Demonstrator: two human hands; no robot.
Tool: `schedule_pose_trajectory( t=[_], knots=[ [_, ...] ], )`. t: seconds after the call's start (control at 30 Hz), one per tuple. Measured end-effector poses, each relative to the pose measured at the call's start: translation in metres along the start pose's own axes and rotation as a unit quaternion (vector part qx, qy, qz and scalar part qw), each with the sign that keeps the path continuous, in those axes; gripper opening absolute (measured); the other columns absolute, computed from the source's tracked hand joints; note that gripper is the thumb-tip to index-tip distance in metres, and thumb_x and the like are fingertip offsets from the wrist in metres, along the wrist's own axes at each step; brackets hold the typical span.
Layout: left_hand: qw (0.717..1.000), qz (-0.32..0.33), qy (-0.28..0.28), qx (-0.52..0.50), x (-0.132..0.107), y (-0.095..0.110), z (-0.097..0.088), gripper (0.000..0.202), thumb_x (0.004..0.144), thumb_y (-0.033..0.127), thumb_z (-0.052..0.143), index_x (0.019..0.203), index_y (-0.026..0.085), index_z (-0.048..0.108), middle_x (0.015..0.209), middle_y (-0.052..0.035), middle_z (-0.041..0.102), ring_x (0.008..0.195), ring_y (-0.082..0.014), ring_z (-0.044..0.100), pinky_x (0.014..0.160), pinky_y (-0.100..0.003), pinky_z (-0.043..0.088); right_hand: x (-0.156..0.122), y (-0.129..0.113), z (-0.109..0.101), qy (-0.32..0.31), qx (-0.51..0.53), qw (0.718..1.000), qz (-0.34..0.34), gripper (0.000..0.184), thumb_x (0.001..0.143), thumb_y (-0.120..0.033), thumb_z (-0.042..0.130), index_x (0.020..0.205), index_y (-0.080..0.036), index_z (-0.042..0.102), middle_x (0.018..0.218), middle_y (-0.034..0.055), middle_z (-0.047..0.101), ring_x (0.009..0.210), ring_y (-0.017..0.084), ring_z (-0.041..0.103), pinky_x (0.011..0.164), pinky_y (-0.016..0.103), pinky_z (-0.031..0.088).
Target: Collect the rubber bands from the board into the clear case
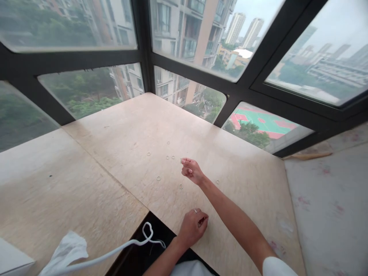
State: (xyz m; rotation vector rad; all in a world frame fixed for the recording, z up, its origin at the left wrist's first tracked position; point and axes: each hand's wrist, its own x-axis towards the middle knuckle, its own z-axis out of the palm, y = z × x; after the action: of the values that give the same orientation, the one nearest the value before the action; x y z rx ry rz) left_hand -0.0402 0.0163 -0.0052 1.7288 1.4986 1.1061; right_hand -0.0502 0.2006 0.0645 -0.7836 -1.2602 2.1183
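My right hand (192, 170) reaches forward over the beige stone-look surface (115, 153), thumb and forefinger pinched on what looks like a small thin ring (181, 161), partly covered by the fingertips. Closer to me, my left hand (193, 227) rests at the surface's near edge with its fingers curled; what lies inside it cannot be made out. A silver finger ring (195, 211) sits on one of its fingers. Several thin rings lie scattered flat, among them a ring at the back (168, 143), a ring in front (181, 186) and a ring to the right (217, 182).
Dark window frames (148, 53) border the surface at the back. At the lower left are a white cable (115, 251), a crumpled white tissue (70, 247) and a white box (13, 258). A dark recess (129, 249) opens at the near edge. A patterned cover (327, 199) lies right.
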Motion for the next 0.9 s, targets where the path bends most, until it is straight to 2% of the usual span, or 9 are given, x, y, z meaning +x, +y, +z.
schedule_pose_trajectory(
  t=[0.17,0.3,0.53,0.6,0.73,0.9],
  knots=[
    [0.999,0.017,-0.026,-0.007,0.000,-0.004,-0.001,0.012,0.086,0.019,0.051,0.084,0.019,0.063,0.072,-0.0030,0.061,0.069,-0.0155,0.056,0.064,-0.027,0.041,-0.063,0.000,-0.017,0.073,0.117,0.990,-0.038,0.031,0.075,-0.038,0.070,0.074,-0.022,0.044,0.037,-0.0158,0.021,0.035,0.005,0.011,0.040,0.022,0.014],
    [0.998,0.026,-0.052,-0.018,0.002,-0.005,-0.005,0.016,0.089,0.022,0.048,0.084,0.019,0.063,0.074,-0.0035,0.061,0.069,-0.0149,0.056,0.064,-0.026,0.042,-0.119,0.005,-0.031,0.143,0.169,0.972,-0.079,0.029,0.075,-0.034,0.072,0.075,-0.021,0.046,0.036,-0.0158,0.023,0.035,0.005,0.010,0.039,0.022,0.013],
    [0.996,0.041,-0.073,-0.019,0.005,-0.005,-0.010,0.021,0.091,0.032,0.048,0.087,0.019,0.064,0.077,-0.0040,0.063,0.072,-0.0158,0.059,0.066,-0.028,0.047,-0.224,0.018,-0.053,0.280,0.217,0.917,-0.182,0.027,0.074,-0.036,0.072,0.075,-0.021,0.049,0.039,-0.0152,0.018,0.037,0.006,0.008,0.040,0.023,0.014],
    [0.996,0.039,-0.081,-0.019,0.005,-0.004,-0.011,0.024,0.091,0.035,0.047,0.087,0.019,0.065,0.078,-0.0045,0.064,0.073,-0.0162,0.060,0.066,-0.028,0.048,-0.253,0.025,-0.058,0.334,0.182,0.902,-0.206,0.026,0.075,-0.039,0.070,0.076,-0.022,0.050,0.041,-0.0145,0.015,0.038,0.007,0.008,0.040,0.023,0.016],
    [0.995,0.032,-0.092,-0.008,0.007,-0.002,-0.013,0.027,0.090,0.039,0.047,0.087,0.019,0.065,0.082,-0.0050,0.066,0.075,-0.0173,0.062,0.068,-0.029,0.050,-0.301,0.041,-0.072,0.455,-0.029,0.873,-0.174,0.031,0.080,-0.052,0.059,0.081,-0.023,0.050,0.041,-0.0139,0.017,0.036,0.007,0.013,0.039,0.023,0.020],
    [0.995,0.037,-0.097,0.007,0.011,-0.004,-0.011,0.029,0.088,0.043,0.048,0.086,0.020,0.066,0.082,-0.0041,0.067,0.074,-0.0179,0.063,0.067,-0.029,0.051,-0.352,0.046,-0.101,0.520,-0.189,0.826,-0.106,0.035,0.078,-0.053,0.060,0.085,-0.020,0.055,0.046,-0.0093,0.037,0.037,0.008,0.029,0.040,0.022,0.022]
  ],
)
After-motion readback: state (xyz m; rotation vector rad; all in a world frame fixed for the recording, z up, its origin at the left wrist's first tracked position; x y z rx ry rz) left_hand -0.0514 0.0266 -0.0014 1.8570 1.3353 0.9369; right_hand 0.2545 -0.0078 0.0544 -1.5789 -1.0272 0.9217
